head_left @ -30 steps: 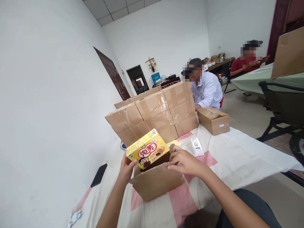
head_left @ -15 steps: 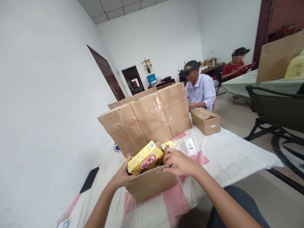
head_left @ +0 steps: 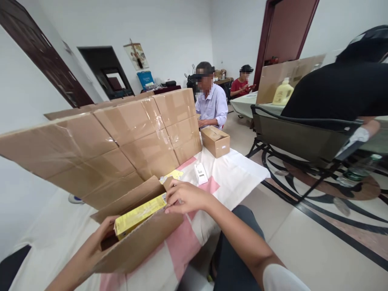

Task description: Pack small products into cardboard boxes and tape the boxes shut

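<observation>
A yellow snack box (head_left: 140,214) lies tilted inside an open brown carton (head_left: 142,242) on the table in front of me. My left hand (head_left: 98,242) reaches into the carton's left end, its fingers curled round the yellow box's lower end. My right hand (head_left: 185,197) rests on the box's upper right corner and the carton's edge, fingers pressed together.
A stack of taped brown cartons (head_left: 133,129) stands behind the open one. A white tape dispenser (head_left: 200,173) and a small carton (head_left: 216,141) lie on the pink-and-white cloth (head_left: 230,169). A person in a light shirt sits at the far end; a black chair (head_left: 303,137) stands at the right.
The yellow box has gone down into the carton, with both hands following it. My view has dropped closer to the table and swung right.
</observation>
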A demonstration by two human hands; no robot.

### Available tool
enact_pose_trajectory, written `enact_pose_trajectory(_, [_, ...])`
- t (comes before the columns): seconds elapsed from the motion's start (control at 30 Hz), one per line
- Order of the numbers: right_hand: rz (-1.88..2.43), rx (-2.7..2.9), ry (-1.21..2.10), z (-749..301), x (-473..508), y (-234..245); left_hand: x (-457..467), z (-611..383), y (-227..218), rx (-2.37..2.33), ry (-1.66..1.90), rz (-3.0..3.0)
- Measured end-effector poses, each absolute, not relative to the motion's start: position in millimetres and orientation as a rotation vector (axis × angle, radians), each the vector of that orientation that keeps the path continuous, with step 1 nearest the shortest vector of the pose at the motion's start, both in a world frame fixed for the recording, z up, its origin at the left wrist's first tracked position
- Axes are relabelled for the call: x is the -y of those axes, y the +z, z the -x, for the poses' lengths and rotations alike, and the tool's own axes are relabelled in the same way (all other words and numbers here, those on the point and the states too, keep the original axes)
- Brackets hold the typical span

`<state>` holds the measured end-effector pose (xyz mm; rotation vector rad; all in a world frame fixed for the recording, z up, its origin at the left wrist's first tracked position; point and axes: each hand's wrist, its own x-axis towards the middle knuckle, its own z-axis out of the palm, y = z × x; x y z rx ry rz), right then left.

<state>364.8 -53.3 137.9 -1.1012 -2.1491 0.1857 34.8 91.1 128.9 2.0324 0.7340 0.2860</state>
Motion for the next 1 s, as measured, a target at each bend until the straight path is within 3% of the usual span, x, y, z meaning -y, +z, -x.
enact_pose_trajectory(0.37, [1.076,2.051,0.273,-366,51,137,-106,-41,128,-0.697,-0.039,-2.801])
enact_pose_trajectory(0.47, [1.044,2.062,0.275,-367,51,134,-102,-33,125,-0.704,0.227,-2.781])
enact_pose_trajectory(0.7, [0.944,1.617,0.324,-361,45,122,-79,-31,105,-0.535,1.303,-2.178])
enact_pose_trajectory(0.87, [0.840,1.644,0.592,-355,28,109,-78,-44,98,-0.377,1.409,-1.901])
enact_pose_trajectory(1.0, [0.874,1.811,0.443,-341,16,98,-74,-41,102,-0.268,1.308,-1.806])
